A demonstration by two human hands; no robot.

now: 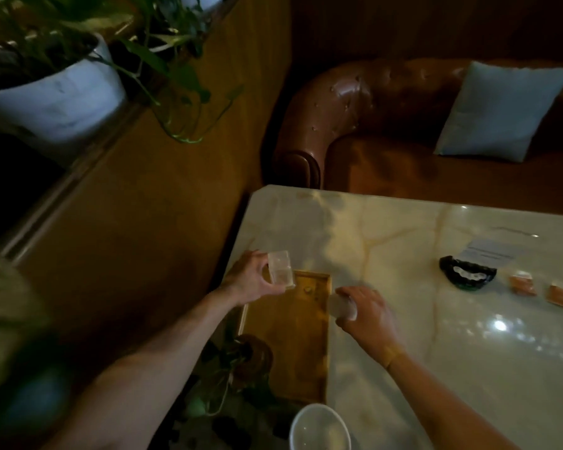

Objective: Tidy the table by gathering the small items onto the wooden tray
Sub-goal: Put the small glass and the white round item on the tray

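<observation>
From your head camera, you're looking down on a pale marble table (403, 319), glossy, veined in amber, with light glaring off it toward the right. Past its far edge sits a brown leather sofa (355, 102) with a pale cushion (501, 112) propped on the seat. Off to your left runs a wooden ledge (143, 222) carrying a white planter (56, 99) whose leaves trail down.

The wooden tray (290, 345) lies lengthways along the table's left edge, its long side nearly flush with that edge. Your left hand (247, 280) is up over the tray's far corner, fingers wrapped round a small clear plastic box (281, 267), held tilted above the tray. Your right hand (368, 313) is just beside the tray's right rim, fingers curled over a pale rounded object (343, 308); it's blurred, so what it is you can't tell, nor whether it's lifted off the marble.

A small knob-like piece (307, 290) sits on the tray near its far end. At the tray's near end stands a brown glass vase (254, 355) with greenery, and a white cup (319, 428) sits at the bottom edge of the view.

Well apart on the right: a dark ashtray (467, 272), two orange sachets (522, 284) beside it, and a clear-covered card (491, 250) behind. Between your right hand and that ashtray the marble is bare, and the middle of the tray lies uncovered.
</observation>
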